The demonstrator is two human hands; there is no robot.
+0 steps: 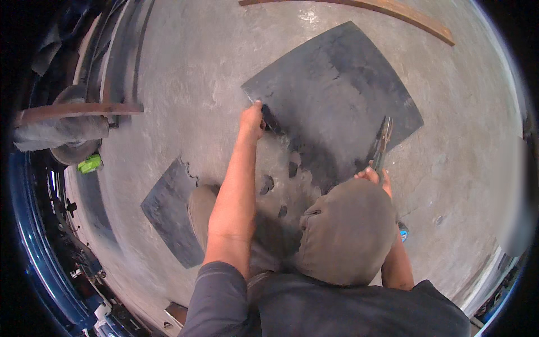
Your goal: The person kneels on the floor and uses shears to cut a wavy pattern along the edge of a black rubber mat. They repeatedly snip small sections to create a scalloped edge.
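A large dark grey sheet point(348, 78) lies on the floor in front of me, its near edge ragged. My left hand point(252, 121) is closed on the sheet's left edge near the corner. My right hand point(375, 175), partly hidden behind my right knee, grips a pair of shears point(380, 146). Their blades point away from me, over the right part of the sheet. A smaller dark piece of sheet point(171, 213) with a jagged edge lies by my left knee. Small dark scraps point(266, 184) are scattered on the floor between my knees.
A brown bar point(387, 12) lies beyond the sheet. At the left, a rusty strip point(84, 111) juts out over the floor, near a bright green item point(90, 163) and a blue vehicle body point(42, 241). A small blue round object point(403, 232) sits right of my right knee.
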